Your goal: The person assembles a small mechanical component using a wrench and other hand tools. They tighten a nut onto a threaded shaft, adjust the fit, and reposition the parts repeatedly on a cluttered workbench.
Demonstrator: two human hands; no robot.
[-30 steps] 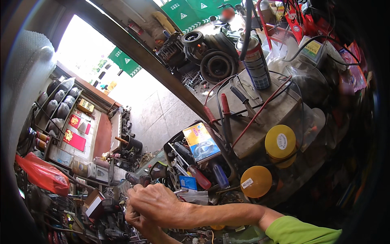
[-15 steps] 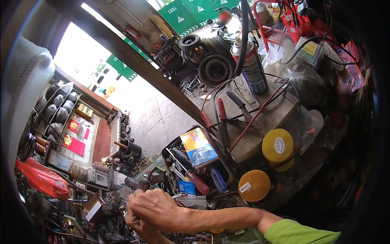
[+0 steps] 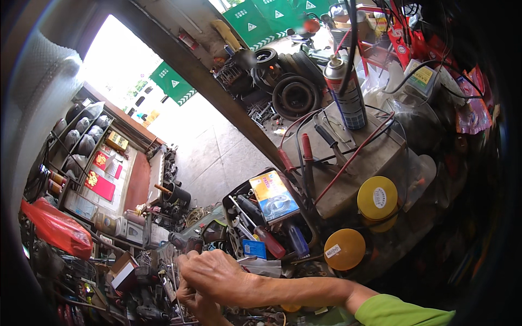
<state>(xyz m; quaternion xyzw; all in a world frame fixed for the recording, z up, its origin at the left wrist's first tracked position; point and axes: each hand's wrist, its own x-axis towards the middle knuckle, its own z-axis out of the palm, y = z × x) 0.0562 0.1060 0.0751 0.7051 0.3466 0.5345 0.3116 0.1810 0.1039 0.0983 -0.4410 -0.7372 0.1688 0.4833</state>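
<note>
1. Head view: the right hand (image 3: 220,277), reaching in from a green sleeve (image 3: 402,311), lies over the left hand (image 3: 198,304), the two touching or nearly so. The right hand's fingers are curled inward like a fist; the left hand's are largely covered. I cannot tell whether either hand grips anything.

2. The step in hand seems to be close two-handed work, though the knuckles hide the fingertips and anything between them. My judgement is that the next move calls for steady hands and care around the crowded tools.

3. Nearest in plain sight, a silver bar-shaped tool (image 3: 169,289) lies just left of the left hand, within a dark jumble of metal parts. Anything held would presumably sit at the left end of the right fist.

4. Beyond the right wrist, a blue packet (image 3: 254,249) sits at the near edge of a black tray (image 3: 311,223). A red-handled screwdriver (image 3: 270,243) and a blue-handled tool (image 3: 298,242) rest toward that same edge; a yellow-and-blue box (image 3: 273,196) lies on top, farther back.

5. Right of the tray, a round yellow lid (image 3: 346,251) is near the near corner of a grey case (image 3: 375,157). A spray can (image 3: 348,98) stands toward the case's far edge.

6. Farthest off are a tyre (image 3: 296,95) and a green barrier (image 3: 250,22).
</note>
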